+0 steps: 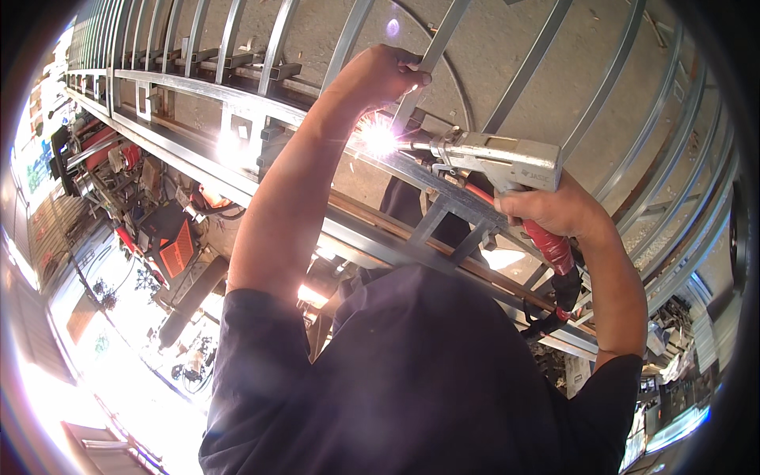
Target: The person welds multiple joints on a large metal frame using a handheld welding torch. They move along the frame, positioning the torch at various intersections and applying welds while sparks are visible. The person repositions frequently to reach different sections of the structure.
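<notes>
My right hand (pixel 554 210) is wrapped round the grip of a welding gun (pixel 495 157), silver on its body, with red wrapping and a dark cable below the hand. Its nozzle points left at a glaring white weld spot (pixel 378 138) that throws sparks on a metal rail (pixel 435 180). Just above the glare, my left hand (pixel 388 75) is closed round an upright square metal bar (pixel 443 36), whose lower end comes down near the rail. The exact joint is hidden by the glare and my left wrist.
A long barred metal frame (pixel 190 89) runs from upper left to the right, with several parallel bars (pixel 532 63) over the concrete floor (pixel 483 71). A dark cable (pixel 455 79) curves across the floor. An orange-and-black machine (pixel 176 247) and clutter stand at left.
</notes>
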`<move>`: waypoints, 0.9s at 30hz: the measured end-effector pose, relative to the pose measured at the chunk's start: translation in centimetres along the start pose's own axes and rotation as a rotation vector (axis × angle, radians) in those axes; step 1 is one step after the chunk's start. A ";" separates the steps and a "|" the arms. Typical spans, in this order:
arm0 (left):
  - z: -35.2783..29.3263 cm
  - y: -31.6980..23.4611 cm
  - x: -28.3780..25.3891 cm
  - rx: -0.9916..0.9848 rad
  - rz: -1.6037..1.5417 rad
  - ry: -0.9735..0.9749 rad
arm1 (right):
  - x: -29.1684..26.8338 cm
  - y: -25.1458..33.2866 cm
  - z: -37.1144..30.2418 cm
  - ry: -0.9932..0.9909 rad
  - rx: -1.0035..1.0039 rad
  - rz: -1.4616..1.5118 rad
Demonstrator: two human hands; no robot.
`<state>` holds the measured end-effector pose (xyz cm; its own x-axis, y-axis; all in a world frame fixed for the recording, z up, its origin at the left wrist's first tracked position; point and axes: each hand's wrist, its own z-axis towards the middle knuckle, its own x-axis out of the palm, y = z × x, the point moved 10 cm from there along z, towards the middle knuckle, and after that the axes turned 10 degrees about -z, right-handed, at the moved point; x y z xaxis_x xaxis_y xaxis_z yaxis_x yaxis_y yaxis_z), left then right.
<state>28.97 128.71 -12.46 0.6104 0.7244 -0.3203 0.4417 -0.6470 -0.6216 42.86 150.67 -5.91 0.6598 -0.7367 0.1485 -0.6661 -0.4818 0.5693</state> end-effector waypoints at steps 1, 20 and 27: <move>0.2 0.0 -0.1 0.040 0.038 -0.014 | 0.0 -0.1 0.0 0.001 0.001 -0.008; 0.0 0.1 -0.1 0.026 0.006 -0.025 | -0.5 -0.8 -0.7 -0.012 0.021 0.018; 0.8 1.0 0.1 0.041 0.003 0.000 | -0.7 -1.1 -1.2 -0.033 0.031 0.056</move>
<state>28.97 128.33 -13.65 0.6115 0.7225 -0.3226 0.4121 -0.6388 -0.6497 43.54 152.31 -5.65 0.6097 -0.7779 0.1523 -0.7123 -0.4534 0.5358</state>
